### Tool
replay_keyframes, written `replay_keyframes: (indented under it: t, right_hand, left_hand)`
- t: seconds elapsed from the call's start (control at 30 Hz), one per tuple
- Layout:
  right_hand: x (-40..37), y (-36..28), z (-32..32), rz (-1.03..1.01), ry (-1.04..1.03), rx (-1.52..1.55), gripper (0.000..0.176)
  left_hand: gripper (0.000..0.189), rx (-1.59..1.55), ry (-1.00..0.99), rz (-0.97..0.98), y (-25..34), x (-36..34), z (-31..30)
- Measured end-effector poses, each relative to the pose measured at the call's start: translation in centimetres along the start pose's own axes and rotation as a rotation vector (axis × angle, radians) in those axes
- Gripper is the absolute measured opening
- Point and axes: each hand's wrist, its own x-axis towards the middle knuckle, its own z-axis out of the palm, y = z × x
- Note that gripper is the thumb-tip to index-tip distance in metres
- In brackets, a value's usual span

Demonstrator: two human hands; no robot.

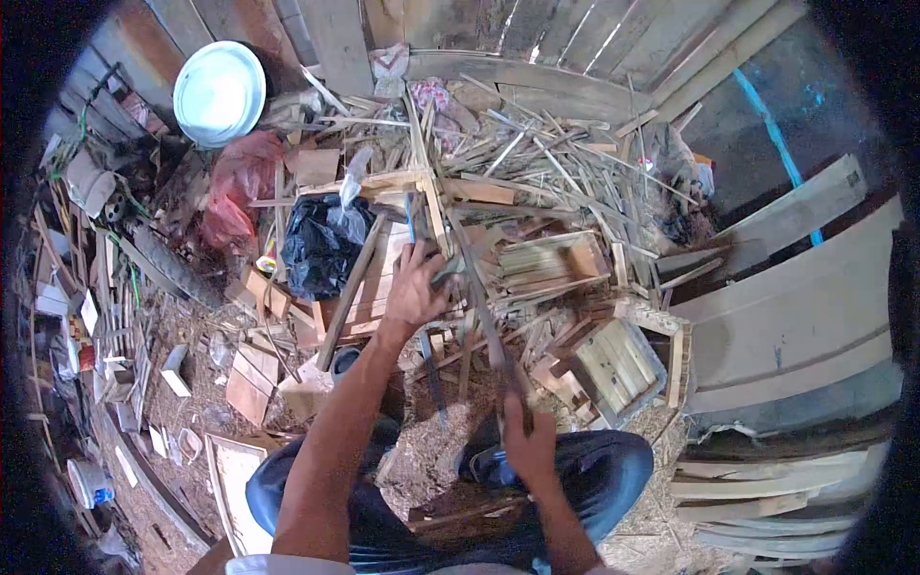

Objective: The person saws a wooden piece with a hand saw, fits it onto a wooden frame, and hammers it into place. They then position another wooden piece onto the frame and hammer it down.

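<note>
My left hand [417, 286] is closed around a thin strip with a blue edge [427, 359], which shows above and below the fingers. My right hand [528, 441] grips the dark handle of a long, narrow-bladed hand tool, like a saw [487, 321]. Its blade slants up and away, passing just right of my left fingers. Behind my left hand stands a frame of pale wooden slats [436, 206]. A loose wooden stick [353, 287] leans left of the hand. My bent knees [604, 479] are on either side of the work.
A black plastic bag [326, 251] and a red plastic bag [235, 192] lie at left. A white basin [219, 94] leans on the plank wall. Slatted wooden boxes [618, 369] sit at right. Scrap sticks [565, 163] pile up behind, and long boards [795, 316] are at far right.
</note>
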Motion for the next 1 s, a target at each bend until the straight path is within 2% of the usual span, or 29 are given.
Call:
replay_keyframes:
  t: [0.07,0.1,0.13,0.17,0.2,0.27,0.3,0.33,0.4,0.43,0.5,0.53,0.6,0.63,0.67,0.73,0.77,0.83,0.93,0.97,1.0]
  right_hand:
    - [-1.6,1.6,0.9,-0.035,0.031,-0.05,0.042]
    - [0.4,1.9,2.2,-0.049,0.069,-0.122,0.042]
    - [4.6,1.8,2.8,0.069,-0.095,-0.213,0.042]
    - [7.2,1.3,3.0,0.191,-0.267,-0.306,0.041]
    - [6.7,1.5,2.8,0.194,-0.272,-0.306,0.041]
    - [5.7,1.6,2.2,-0.089,-0.194,-0.358,0.041]
    - [2.1,0.7,1.4,-0.098,0.078,-0.13,0.04]
    - [0.6,1.3,1.3,-0.106,0.08,-0.137,0.04]
    - [-1.0,2.5,1.0,-0.378,0.164,-0.156,0.039]
    - [-0.7,1.9,2.0,-0.059,0.052,-0.112,0.036]
    - [5.7,4.4,4.6,-0.183,0.069,-0.591,0.033]
    - [7.1,5.7,5.0,-0.181,0.067,-0.588,0.033]
    - [8.8,7.4,4.9,-0.236,-0.102,-0.38,0.034]
    - [6.5,2.3,2.2,0.159,-0.216,-0.247,0.04]
    - [4.6,4.3,2.1,0.162,-0.228,-0.258,0.04]
    - [2.4,7.6,2.7,0.065,0.013,-0.075,0.049]
    - [2.8,8.1,2.6,0.057,0.02,-0.066,0.049]
    - [4.6,6.4,1.7,0.315,-0.121,-0.125,0.058]
    - [6.0,7.2,1.6,0.204,-0.09,-0.13,0.063]
    - [5.9,8.2,2.6,0.027,0.101,-0.053,0.052]
    - [5.4,8.3,2.7,-0.001,0.115,-0.041,0.052]
  left_hand:
    - [0.029,-0.003,-0.06,-0.009,0.0,-0.4,-0.2]
    - [0.028,0.001,-0.023,0.026,-0.1,-0.6,0.0]
    - [0.028,0.01,0.037,0.062,-0.2,-0.1,0.1]
    - [0.027,0.008,0.013,0.016,0.4,0.0,-0.3]
    - [0.027,0.007,0.011,0.011,0.4,-0.4,-0.2]
    - [0.027,-0.003,-0.013,0.007,0.1,0.2,-0.3]
    - [0.026,0.002,-0.06,-0.019,-0.4,0.2,-0.1]
    - [0.026,-0.002,-0.051,-0.017,-0.3,0.5,-0.3]
    - [0.024,-0.073,-0.027,0.012,0.2,0.4,-0.6]
    - [0.024,-0.068,0.02,0.037,0.2,0.3,-0.4]
    - [0.024,-0.044,0.019,0.03,0.1,0.4,0.0]
    - [0.024,-0.026,0.012,0.006,0.0,0.0,0.1]
    - [0.025,-0.022,-0.023,-0.011,0.1,0.8,-0.5]
    - [0.025,-0.011,-0.018,-0.019,0.0,0.9,-0.5]
    - [0.026,-0.004,-0.025,-0.033,0.1,0.4,-0.3]
    - [0.026,-0.003,0.017,-0.018,0.0,-0.1,0.4]
    - [0.026,0.0,0.054,0.016,-0.1,0.0,0.6]
    - [0.025,0.014,0.089,0.027,0.0,0.3,0.5]
    - [0.027,0.01,0.106,0.025,1.1,0.0,0.0]
    - [0.029,0.057,0.1,0.007,1.0,-0.3,0.3]
    - [0.03,0.106,0.095,-0.011,0.6,-0.5,0.6]
